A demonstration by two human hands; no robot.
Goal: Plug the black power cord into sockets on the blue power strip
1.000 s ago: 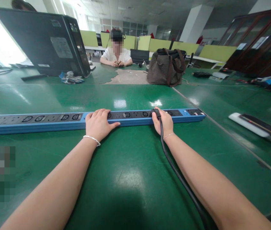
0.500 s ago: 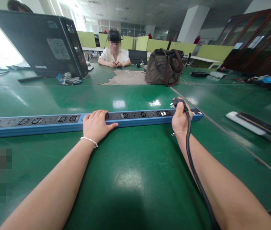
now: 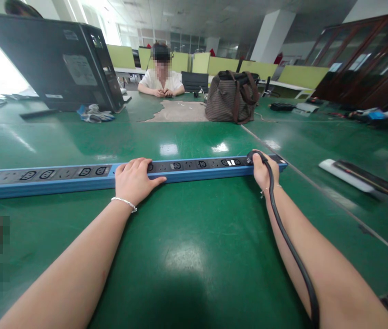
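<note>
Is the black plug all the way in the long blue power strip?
Cannot tell. The right hand holds the black plug at the blue power strip, near one end, but its prongs are hidden.

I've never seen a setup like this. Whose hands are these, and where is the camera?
No robot here: these are a person's own bare hands, filmed by one camera worn on the head, looking forward and down. The left hand rests on a long blue power strip. The right hand holds a black plug at the strip's right end; whether it is fully in, I cannot tell. The green table also bears gloves and a brown bag.
</note>
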